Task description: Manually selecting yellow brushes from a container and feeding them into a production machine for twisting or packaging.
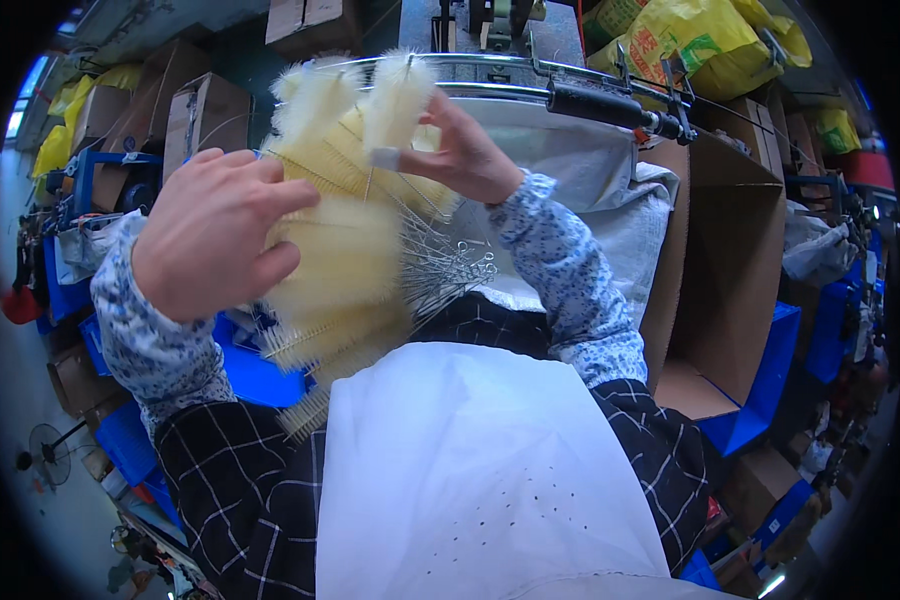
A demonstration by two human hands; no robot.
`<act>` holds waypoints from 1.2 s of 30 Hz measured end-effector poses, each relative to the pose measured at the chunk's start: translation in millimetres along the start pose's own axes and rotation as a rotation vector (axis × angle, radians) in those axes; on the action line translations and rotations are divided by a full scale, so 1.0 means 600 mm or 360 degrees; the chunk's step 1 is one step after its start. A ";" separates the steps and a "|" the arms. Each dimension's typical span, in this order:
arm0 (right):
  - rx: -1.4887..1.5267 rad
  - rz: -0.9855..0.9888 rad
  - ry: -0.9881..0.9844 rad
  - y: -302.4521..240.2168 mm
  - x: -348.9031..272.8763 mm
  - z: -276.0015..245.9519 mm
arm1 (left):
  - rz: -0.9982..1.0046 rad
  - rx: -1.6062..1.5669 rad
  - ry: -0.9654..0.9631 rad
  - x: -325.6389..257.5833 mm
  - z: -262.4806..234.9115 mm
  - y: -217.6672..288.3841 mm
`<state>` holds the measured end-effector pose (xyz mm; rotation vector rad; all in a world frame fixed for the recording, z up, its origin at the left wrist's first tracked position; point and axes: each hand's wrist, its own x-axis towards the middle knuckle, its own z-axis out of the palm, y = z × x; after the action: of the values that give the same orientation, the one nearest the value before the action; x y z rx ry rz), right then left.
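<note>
A thick bundle of bottle brushes with cream bristles lies across my lap, its twisted wire handles fanning to the right and ending in small loops. My right hand grips an upright bottle brush at the far end of the bundle, between thumb and fingers. A white wrap covers the thumb tip. Over the bundle's left side is my left hand, index finger and thumb apart, other fingers bent, and no brush shows between them. Bristles near it are slightly blurred.
Ahead runs a machine with metal rails and a black roller. A white cloth hangs below it. To the right stands an open cardboard box; blue bins sit at the left. Yellow bags lie at the back right.
</note>
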<state>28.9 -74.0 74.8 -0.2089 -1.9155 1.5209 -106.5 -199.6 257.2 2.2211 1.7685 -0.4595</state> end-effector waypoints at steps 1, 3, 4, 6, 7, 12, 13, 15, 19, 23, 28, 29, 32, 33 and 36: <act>0.0039 0.0044 -0.0034 0.000 0.010 0.010 | -0.0003 0.0008 0.0002 -0.001 -0.002 -0.003; 0.0118 -0.0042 0.0052 0.010 0.021 0.032 | 0.0072 -0.0023 0.0116 0.004 0.002 -0.014; 0.0130 0.0015 0.0141 0.019 0.021 0.040 | 0.0087 -0.0012 0.0117 0.010 -0.001 -0.019; 0.0076 -0.0022 0.0258 0.010 0.021 0.049 | -0.0170 -0.0241 0.0305 0.022 -0.001 -0.030; 0.0075 -0.0024 0.0265 0.003 0.020 0.052 | -0.0165 -0.0235 0.0305 0.036 0.009 -0.039; 0.0010 -0.0247 0.0654 0.002 0.016 0.073 | 0.0032 -0.0743 0.0630 0.113 0.053 -0.077; 0.0014 -0.0242 0.0653 0.004 0.015 0.074 | 0.0028 -0.0746 0.0625 0.108 0.053 -0.077; 0.0313 -0.0204 0.0956 0.002 0.018 0.067 | -0.0048 -0.1118 0.0459 0.105 0.046 -0.084; 0.0337 -0.0254 0.1107 -0.006 0.025 0.065 | -0.0253 -0.0644 0.1074 0.026 0.044 -0.215; 0.0344 -0.0249 0.1097 -0.012 0.022 0.102 | 0.0035 -0.1011 0.1556 -0.016 -0.054 -0.165; -0.0172 -0.0744 0.0564 -0.075 0.012 0.137 | 0.0043 -0.2187 0.1481 0.074 0.006 -0.229; -0.0071 -0.0767 0.0406 -0.072 0.013 0.154 | 0.0009 -0.2360 0.1363 0.103 0.031 -0.226; -0.0200 -0.0807 0.0173 -0.070 0.012 0.165 | 0.0002 -0.2184 0.0219 0.197 0.066 -0.146; -0.0138 -0.0860 0.0097 -0.079 0.010 0.168 | -0.0185 -0.1969 0.0002 0.209 0.079 -0.130; -0.0093 -0.0819 0.0114 -0.082 0.013 0.178 | -0.0421 -0.1876 -0.0188 0.198 0.087 -0.100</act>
<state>-26.1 -170.9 112.7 0.1913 -1.7800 1.0988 -144.8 -100.9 161.0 1.1164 1.6026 0.3524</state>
